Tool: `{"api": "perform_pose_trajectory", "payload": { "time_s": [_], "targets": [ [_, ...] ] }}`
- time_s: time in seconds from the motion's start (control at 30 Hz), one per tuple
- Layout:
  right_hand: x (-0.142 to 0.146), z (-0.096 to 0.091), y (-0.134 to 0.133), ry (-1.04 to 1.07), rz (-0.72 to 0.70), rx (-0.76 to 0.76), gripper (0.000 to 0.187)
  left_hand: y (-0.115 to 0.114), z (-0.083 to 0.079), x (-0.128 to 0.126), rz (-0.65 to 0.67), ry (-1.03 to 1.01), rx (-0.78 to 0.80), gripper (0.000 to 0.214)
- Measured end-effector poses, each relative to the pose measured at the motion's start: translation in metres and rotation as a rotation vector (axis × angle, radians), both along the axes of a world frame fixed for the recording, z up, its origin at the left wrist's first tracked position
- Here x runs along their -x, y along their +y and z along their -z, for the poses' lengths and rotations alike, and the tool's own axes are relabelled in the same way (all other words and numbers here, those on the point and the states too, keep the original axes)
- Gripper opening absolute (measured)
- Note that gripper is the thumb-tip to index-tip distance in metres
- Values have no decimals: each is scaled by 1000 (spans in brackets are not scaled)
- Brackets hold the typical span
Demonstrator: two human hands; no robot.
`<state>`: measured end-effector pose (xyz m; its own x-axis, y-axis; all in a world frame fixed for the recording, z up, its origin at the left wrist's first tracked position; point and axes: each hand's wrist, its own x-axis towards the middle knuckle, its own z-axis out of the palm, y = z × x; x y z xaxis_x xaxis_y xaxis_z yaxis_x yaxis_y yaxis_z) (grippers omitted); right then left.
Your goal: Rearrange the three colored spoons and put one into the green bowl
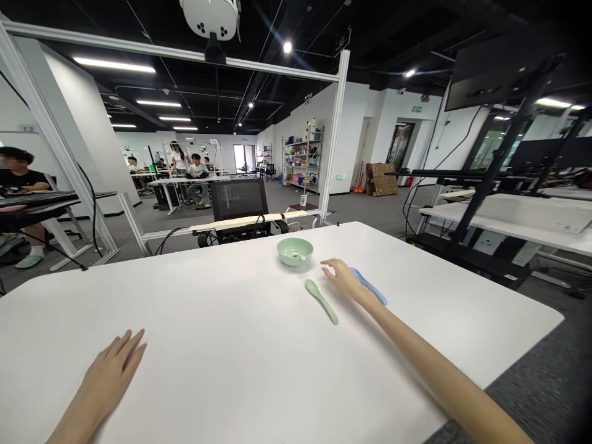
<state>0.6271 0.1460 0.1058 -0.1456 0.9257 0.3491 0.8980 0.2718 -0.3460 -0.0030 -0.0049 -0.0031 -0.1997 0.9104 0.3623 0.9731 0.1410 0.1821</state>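
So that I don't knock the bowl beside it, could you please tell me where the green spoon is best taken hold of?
Take the narrow handle of the pale green spoon at its near end, coming from the person's side with the right hand. The handle tapers toward the person, while the spoon's wide end points at the green bowl.

1. A white table (185,296) fills the near part of the scene.
2. A metal frame (333,135) rises beyond it, with a white camera (209,15) hanging from its top bar.
3. A black office chair (239,200) stands just past the table's far edge.
4. On the left, a seated person (18,185) is at a dark desk (37,198).
5. Far off, a standing person (178,163) is beside a long desk (185,182).
6. A metal shelf (303,157) stands against the far wall, with a wooden crate (382,179) to its right.
7. On the right, a black stand (497,166) holds a large screen (504,74) near a white desk (504,222).
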Motion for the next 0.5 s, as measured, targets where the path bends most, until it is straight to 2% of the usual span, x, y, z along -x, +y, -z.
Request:
{"api": "perform_pose_trajectory", "payload": {
  "time_s": [0.1, 0.23, 0.33, 0.5],
  "targets": [
    [25, -34, 23, -4, 10, -5, 37, 0, -1, 0, 0, 1, 8, 76],
    [60, -67, 51, -54, 40, 120, 34, -1, -6, -4, -7, -1, 21, 75],
    [81, -75, 66, -82, 57, 201, 29, -3, -11, -8, -19, 8, 14, 71],
    [102, -72, 80, -130, 134, 283, 19, -5, -13, -13, -16, 37, 0, 68]
  ]
}}
